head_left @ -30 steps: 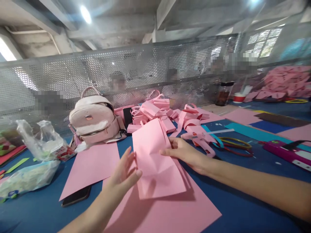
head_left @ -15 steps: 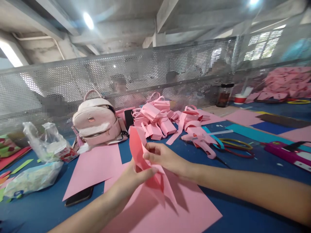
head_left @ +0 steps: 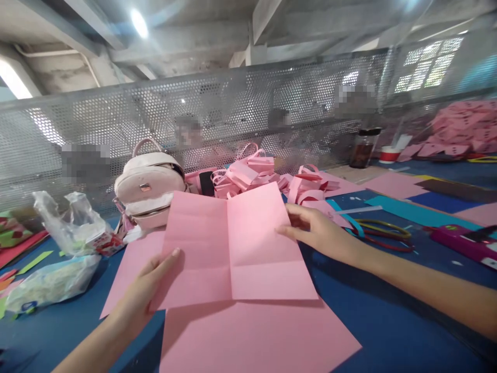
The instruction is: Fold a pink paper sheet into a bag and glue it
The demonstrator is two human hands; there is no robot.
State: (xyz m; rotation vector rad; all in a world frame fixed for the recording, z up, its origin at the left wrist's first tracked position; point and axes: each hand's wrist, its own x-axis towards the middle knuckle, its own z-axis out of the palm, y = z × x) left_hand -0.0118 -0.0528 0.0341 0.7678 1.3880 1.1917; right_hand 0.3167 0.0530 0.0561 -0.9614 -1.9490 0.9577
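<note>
A creased pink sheet (head_left: 233, 248) is spread upright in front of me, with a vertical fold down its middle and fainter cross creases. My left hand (head_left: 155, 277) pinches its left edge, thumb on the near face and fingers behind. At the right edge, my right hand (head_left: 306, 225) grips it the same way. Below and partly behind it, a larger flat pink sheet (head_left: 256, 336) lies on the blue table (head_left: 388, 321). Another pink sheet (head_left: 132, 269) lies to the left.
Behind the sheet stand a pale backpack (head_left: 149, 181) and a heap of pink paper bags (head_left: 248, 171). Plastic bags (head_left: 54, 282) lie left. Cords (head_left: 384, 230), a purple device (head_left: 462, 243) and a dark jar (head_left: 365, 149) are at right, before a perforated screen (head_left: 233, 103).
The pink sheet, bunched between my hands before, is now opened out wide. My left hand has moved left and my right hand right, each to one edge.
</note>
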